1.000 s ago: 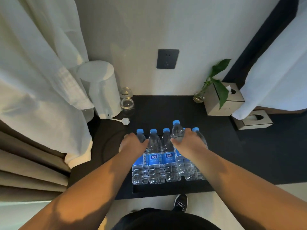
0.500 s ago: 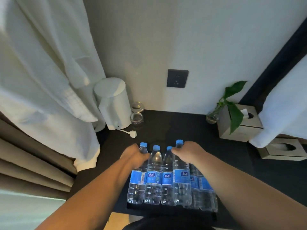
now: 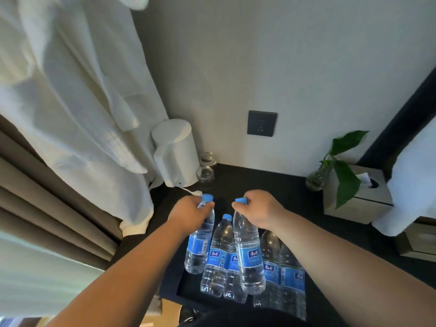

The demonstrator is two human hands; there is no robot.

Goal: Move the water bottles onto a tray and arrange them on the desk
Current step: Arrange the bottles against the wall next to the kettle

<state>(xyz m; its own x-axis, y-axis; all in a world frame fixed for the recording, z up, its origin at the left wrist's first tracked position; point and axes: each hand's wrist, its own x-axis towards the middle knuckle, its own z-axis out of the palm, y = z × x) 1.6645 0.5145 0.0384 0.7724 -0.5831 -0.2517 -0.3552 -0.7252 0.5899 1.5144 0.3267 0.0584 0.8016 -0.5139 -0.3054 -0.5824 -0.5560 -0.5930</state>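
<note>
Head view: both bottles are up now! A second ago all of them stood packed in a row on the tray [image 3: 175, 283] with the hands just settling on the necks; now the left hand [image 3: 188, 214] is clenched round the neck of the left bottle [image 3: 199, 241] and has it tilted out over the tray's left edge, while the right hand [image 3: 259, 210] is wrapped round the neck of the right bottle [image 3: 249, 253], raised above its neighbours. I'd call that the arranging stage beginning, bottles coming off the tray for the desk [image 3: 271, 185]. The other bottles [image 3: 218, 256] stay standing on the tray, close to the near edge. Both forearms reach forward from below, wrists bent down, knuckles up, each blue cap poking out just past the fingers.
</note>
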